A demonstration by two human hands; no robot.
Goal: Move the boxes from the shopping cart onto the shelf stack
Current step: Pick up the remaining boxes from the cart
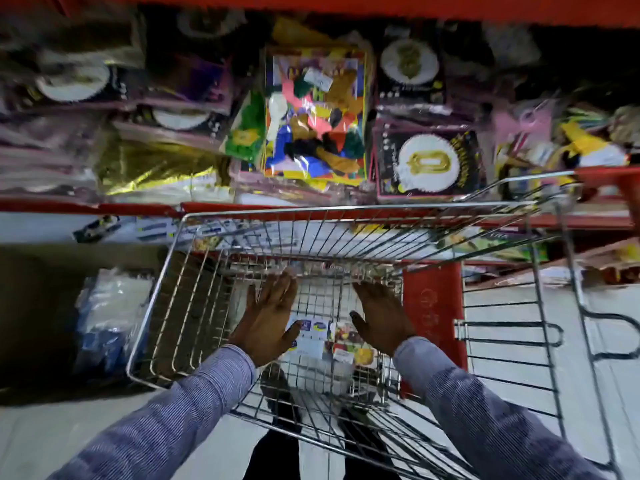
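Observation:
A wire shopping cart [194, 306] stands in front of me against a red shelf [104, 206]. On its floor lie small boxes [332, 341], white with blue marks and one with a fruit picture. My left hand [268, 317] reaches down into the cart on the boxes' left side, fingers spread and flat. Just right of the boxes, my right hand [381, 317] is also in the cart with its fingers apart. Neither hand grips a box. Both sleeves are blue striped.
The shelf above the cart is crowded with party packs: a colourful balloon bag [311, 112], gold foil [152, 168], plate sets [429, 164]. White boxes [156, 230] sit on the lower shelf. A plastic-wrapped bundle [110, 320] lies on the floor to the left.

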